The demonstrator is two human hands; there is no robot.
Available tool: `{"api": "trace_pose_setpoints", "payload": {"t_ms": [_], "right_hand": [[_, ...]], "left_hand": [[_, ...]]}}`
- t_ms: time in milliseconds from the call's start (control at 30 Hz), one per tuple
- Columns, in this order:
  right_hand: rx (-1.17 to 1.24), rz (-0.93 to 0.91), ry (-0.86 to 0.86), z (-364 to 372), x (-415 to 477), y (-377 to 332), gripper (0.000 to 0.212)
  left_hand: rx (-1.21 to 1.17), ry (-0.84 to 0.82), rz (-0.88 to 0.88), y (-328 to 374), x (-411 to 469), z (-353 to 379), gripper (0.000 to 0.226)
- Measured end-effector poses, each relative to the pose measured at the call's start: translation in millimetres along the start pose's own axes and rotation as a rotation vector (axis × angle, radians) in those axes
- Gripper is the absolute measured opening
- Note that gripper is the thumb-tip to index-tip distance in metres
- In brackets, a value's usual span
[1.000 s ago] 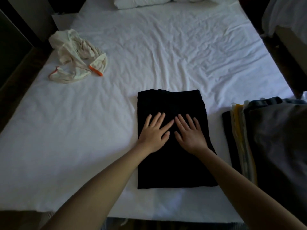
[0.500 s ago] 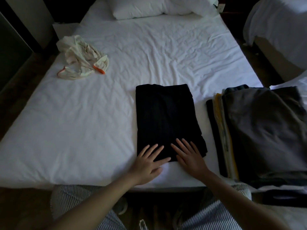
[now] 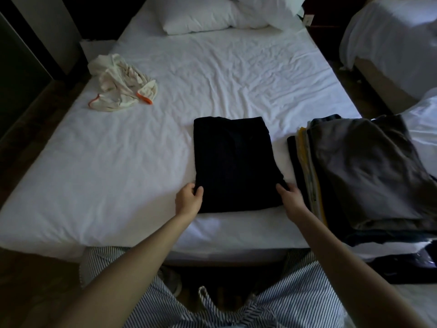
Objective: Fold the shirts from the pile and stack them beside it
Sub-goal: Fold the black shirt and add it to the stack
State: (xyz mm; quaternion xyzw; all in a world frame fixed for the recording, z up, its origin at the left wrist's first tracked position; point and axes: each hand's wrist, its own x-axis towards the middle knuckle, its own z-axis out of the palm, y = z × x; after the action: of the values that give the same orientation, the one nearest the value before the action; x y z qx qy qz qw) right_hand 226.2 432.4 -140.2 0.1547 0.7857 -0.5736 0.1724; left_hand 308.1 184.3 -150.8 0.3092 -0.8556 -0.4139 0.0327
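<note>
A black folded shirt (image 3: pixel 233 162) lies flat near the front edge of the white bed (image 3: pixel 118 166). My left hand (image 3: pixel 189 200) grips its near left edge, thumb on top. My right hand (image 3: pixel 290 197) holds the near right edge, fingers tucked at the cloth. To the right sits a stack of folded shirts (image 3: pixel 369 174), grey on top with yellow and dark layers showing at its left side. A crumpled cream shirt with orange trim (image 3: pixel 123 91) lies at the far left of the bed.
Two white pillows (image 3: pixel 212 15) lie at the head of the bed. A second bed (image 3: pixel 390 43) stands at the right. Dark floor runs along the left side. My striped trousers (image 3: pixel 283 304) fill the bottom of the view.
Both hands slid from flat on top of the black shirt down to its near end and out to its left and right edges, where they now take hold.
</note>
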Motion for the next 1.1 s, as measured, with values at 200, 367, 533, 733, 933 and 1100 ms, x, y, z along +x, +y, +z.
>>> {"api": "trace_pose_setpoints", "payload": {"t_ms": [200, 367, 533, 733, 933, 1100], "right_hand": [[-0.13, 0.032, -0.085, -10.7, -27.4, 49.6, 0.026], [-0.028, 0.032, -0.218, -16.9, -15.4, 28.9, 0.025], [0.059, 0.055, -0.348, -4.6, 20.0, -17.6, 0.04], [0.033, 0.061, -0.303, 12.5, 39.2, -35.3, 0.028], [0.155, 0.163, -0.319, 13.1, 42.2, -34.7, 0.046], [0.229, 0.208, -0.339, 10.9, 35.0, -35.5, 0.042]], "left_hand": [[-0.187, -0.179, -0.123, -46.1, -24.9, -15.1, 0.031], [-0.068, -0.255, -0.062, -37.5, -4.9, -28.8, 0.025], [-0.358, -0.251, -0.291, -7.7, 45.2, -26.9, 0.022], [-0.098, -0.186, -0.228, 12.4, 58.1, -19.8, 0.033], [-0.422, -0.331, -0.336, 31.9, 62.9, -11.9, 0.044], [-0.579, -0.514, -0.482, 41.2, 57.2, -21.9, 0.044]]}}
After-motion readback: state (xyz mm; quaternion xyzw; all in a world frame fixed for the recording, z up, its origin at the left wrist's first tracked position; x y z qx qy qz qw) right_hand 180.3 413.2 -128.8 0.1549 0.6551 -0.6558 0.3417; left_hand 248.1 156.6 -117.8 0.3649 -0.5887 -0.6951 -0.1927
